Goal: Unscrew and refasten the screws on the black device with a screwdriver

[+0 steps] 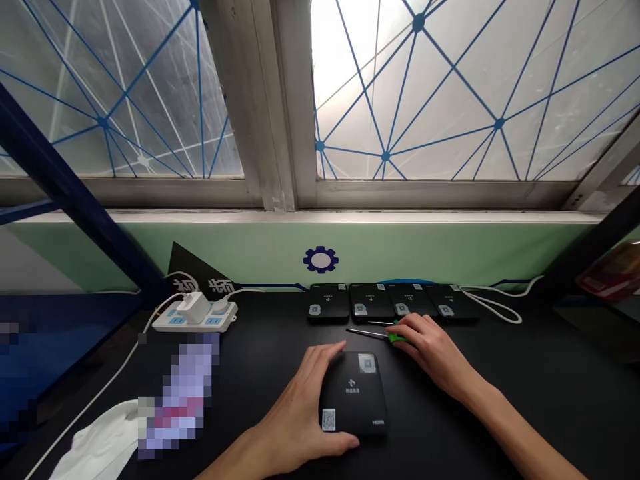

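Observation:
A black set-top box (353, 400) lies flat on the black table in front of me, with two stickers and an HDMI mark on its top. My left hand (300, 407) grips it from the left, thumb at the near edge and fingers at the far edge. Beyond the box, my right hand (425, 343) is closed over the green handle of a screwdriver (369, 333), whose metal shaft points left. A second thin shaft (377, 323) shows just behind it; its handle is mostly under my fingers.
Several similar black boxes (327, 303) stand in a row along the wall. At their right lies a white cable (495, 308). A white power strip (195, 318) with plugs sits at back left, near a blurred purple packet (185, 393) and white tissue (103, 440).

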A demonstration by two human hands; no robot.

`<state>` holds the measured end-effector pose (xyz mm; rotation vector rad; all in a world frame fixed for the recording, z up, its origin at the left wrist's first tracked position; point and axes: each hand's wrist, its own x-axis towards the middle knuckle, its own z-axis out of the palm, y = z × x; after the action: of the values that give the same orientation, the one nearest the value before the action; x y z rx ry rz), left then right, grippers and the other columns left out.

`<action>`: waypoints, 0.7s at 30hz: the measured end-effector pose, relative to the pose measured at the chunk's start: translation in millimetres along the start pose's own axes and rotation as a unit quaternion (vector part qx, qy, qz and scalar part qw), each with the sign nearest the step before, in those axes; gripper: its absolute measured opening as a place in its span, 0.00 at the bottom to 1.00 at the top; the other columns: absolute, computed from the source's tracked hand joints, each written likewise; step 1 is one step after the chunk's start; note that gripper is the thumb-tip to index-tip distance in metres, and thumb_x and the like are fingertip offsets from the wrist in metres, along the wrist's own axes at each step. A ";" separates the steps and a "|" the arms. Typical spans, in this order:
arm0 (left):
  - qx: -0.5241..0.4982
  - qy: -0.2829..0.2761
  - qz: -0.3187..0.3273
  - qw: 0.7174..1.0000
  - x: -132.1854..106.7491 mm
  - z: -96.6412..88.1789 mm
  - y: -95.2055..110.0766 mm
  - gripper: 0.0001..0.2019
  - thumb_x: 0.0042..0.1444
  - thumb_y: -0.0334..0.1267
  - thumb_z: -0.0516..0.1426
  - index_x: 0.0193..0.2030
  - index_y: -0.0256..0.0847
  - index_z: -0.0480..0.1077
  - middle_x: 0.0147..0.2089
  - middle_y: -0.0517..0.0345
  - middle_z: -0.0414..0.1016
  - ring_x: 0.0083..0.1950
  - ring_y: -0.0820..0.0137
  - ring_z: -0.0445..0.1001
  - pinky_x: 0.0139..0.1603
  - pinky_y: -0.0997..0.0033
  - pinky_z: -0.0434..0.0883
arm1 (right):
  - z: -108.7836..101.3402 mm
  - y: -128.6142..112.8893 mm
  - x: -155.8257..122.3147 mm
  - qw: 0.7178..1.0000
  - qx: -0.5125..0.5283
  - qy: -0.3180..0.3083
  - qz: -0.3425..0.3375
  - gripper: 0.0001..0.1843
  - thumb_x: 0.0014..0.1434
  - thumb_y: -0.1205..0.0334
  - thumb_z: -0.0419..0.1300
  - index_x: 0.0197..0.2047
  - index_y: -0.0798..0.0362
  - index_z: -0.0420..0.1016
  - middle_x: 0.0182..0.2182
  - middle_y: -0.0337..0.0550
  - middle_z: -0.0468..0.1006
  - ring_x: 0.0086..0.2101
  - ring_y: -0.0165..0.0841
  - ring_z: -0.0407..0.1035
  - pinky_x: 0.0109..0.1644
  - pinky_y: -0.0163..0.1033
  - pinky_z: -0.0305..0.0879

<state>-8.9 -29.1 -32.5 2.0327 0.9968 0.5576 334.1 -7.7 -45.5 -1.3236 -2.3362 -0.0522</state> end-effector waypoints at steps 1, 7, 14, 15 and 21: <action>0.001 -0.004 0.000 1.000 0.4 -2.3 0.0 0.63 0.44 0.39 0.79 0.83 0.60 0.52 0.77 0.47 0.60 0.77 0.42 0.63 0.79 0.37 0.66 | -0.8 -0.1 0.0 1.000 -0.002 0.006 0.001 0.13 0.76 0.55 0.65 0.59 0.51 0.80 0.52 0.47 0.82 0.45 0.37 0.79 0.50 0.48 0.81; -0.003 -0.053 -0.007 0.999 3.8 -19.4 -1.7 0.68 0.41 0.39 0.80 0.85 0.61 0.48 0.78 0.47 0.58 0.78 0.40 0.61 0.79 0.36 0.65 | -1.9 -3.8 0.6 0.999 0.010 0.043 0.011 0.11 0.78 0.62 0.61 0.60 0.49 0.78 0.50 0.47 0.80 0.45 0.39 0.76 0.49 0.48 0.76; 0.010 -0.082 0.034 0.996 3.6 -24.6 5.4 0.63 0.43 0.28 0.70 0.84 0.60 0.48 0.78 0.49 0.57 0.78 0.46 0.62 0.81 0.43 0.63 | -2.8 -7.1 0.0 0.996 0.056 0.067 0.031 0.12 0.78 0.61 0.60 0.60 0.48 0.79 0.50 0.51 0.80 0.46 0.45 0.75 0.51 0.52 0.70; 0.012 -0.089 0.043 0.995 3.3 -25.4 6.1 0.63 0.43 0.27 0.69 0.84 0.60 0.49 0.79 0.50 0.57 0.78 0.47 0.62 0.81 0.44 0.63 | -2.9 -7.5 0.0 0.995 0.065 0.068 0.033 0.11 0.78 0.61 0.60 0.60 0.48 0.79 0.50 0.51 0.80 0.46 0.45 0.75 0.51 0.52 0.70; 0.010 -0.098 0.041 0.994 3.3 -28.1 5.6 0.64 0.42 0.26 0.68 0.85 0.61 0.47 0.79 0.50 0.56 0.79 0.47 0.62 0.81 0.44 0.64 | -4.7 -13.4 1.2 0.987 0.139 0.064 0.055 0.12 0.77 0.59 0.59 0.57 0.46 0.82 0.48 0.51 0.81 0.46 0.46 0.74 0.52 0.53 0.68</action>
<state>-23.0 -15.7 -11.2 2.1086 0.8073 0.3827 324.2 -15.1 -38.3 -1.2658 -2.0711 0.2094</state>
